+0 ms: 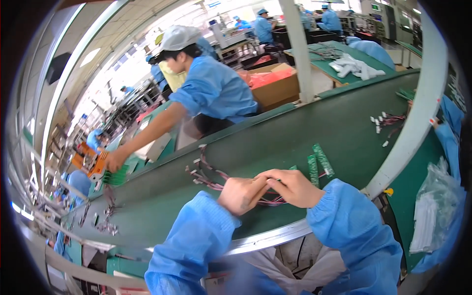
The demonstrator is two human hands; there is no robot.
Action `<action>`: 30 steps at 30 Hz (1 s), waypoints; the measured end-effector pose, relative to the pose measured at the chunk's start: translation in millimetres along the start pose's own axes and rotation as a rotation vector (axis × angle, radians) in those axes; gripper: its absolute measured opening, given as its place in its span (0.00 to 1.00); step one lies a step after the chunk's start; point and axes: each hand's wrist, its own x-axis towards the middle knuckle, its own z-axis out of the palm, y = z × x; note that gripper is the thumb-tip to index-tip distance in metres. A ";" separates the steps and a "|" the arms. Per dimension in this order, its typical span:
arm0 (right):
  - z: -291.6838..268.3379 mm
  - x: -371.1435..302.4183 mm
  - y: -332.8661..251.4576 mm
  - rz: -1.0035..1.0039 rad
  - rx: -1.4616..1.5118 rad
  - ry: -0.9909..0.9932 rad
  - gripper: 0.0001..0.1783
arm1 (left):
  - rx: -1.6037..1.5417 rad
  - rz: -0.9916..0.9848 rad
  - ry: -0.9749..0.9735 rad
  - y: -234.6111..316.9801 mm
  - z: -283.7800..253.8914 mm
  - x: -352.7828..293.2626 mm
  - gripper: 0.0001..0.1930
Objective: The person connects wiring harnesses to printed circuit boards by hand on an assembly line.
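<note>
My left hand and my right hand meet over the green conveyor belt, fingertips pinched together. Whatever they grip is mostly hidden by the fingers. A bundle of dark, red and white wires with white connectors lies on the belt and runs beneath my hands; whether a hand grips it cannot be told. Just beyond my right hand shows a green edge, perhaps a circuit board. Two narrow green circuit boards lie side by side right of that hand.
Across the belt, a person in blue reaches to green boards by an orange rack. More wire bundles lie at the belt's far right. A white post rises at the right, near a clear plastic bag.
</note>
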 end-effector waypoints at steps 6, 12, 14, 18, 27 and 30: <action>-5.9 7.2 3.7 -0.028 0.119 -0.093 0.15 | 0.006 -0.021 -0.015 -10.9 1.5 -0.6 0.04; -4.8 -1.2 11.7 0.013 0.070 -0.049 0.15 | 0.011 -0.019 -0.049 -8.9 1.6 10.5 0.07; -4.5 0.4 11.7 0.004 0.050 -0.045 0.15 | 0.041 0.002 -0.097 -10.9 -1.1 12.5 0.08; 2.2 -4.7 11.1 -0.042 0.048 0.076 0.12 | -0.001 0.042 -0.106 -11.3 -0.3 12.8 0.05; 3.2 -2.1 4.5 -0.149 -0.075 0.083 0.14 | -0.045 0.109 -0.081 -12.7 0.3 7.0 0.06; 3.8 -4.6 -2.5 -0.077 -0.124 0.117 0.15 | -0.046 0.075 0.018 -8.2 8.7 4.5 0.06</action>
